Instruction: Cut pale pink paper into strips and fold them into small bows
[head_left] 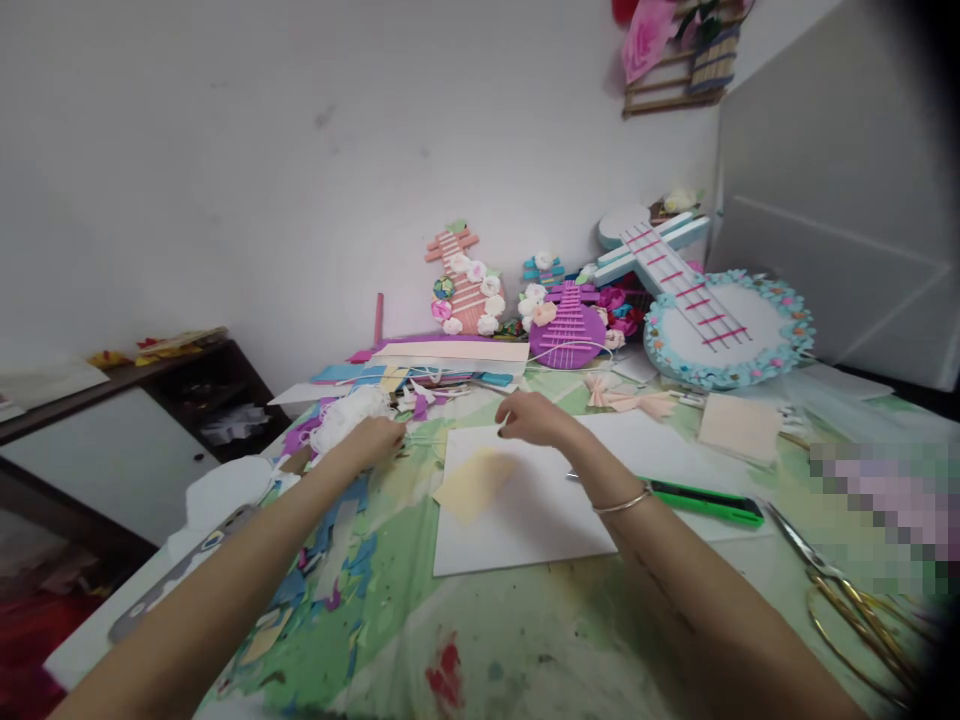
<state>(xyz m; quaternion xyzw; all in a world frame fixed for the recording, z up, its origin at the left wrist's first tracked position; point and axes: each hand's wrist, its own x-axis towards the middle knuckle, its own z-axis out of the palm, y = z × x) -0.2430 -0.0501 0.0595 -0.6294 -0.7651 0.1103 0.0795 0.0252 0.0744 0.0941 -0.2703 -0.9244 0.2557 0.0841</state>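
My left hand (381,440) is closed at the right side of a tangled heap of white yarn (349,415). Its fingertips point toward the middle of the table, and what they pinch, if anything, is too small to make out. Over the back edge of a white sheet (525,530), my right hand (534,420) is held with curled fingers and a bent wrist; I cannot make out anything in its pinch. A pale yellow paper piece (472,482) lies on the sheet's left part. Under my right forearm is a green cutter knife (705,500), partly covered.
Gold-handled scissors (832,580) lie at the right. Decorated paper instruments, one pink (466,290), one purple (568,330) and a large blue-white one (727,330), stand along the wall. Paper scraps (330,570) and a phone (180,575) lie at the left.
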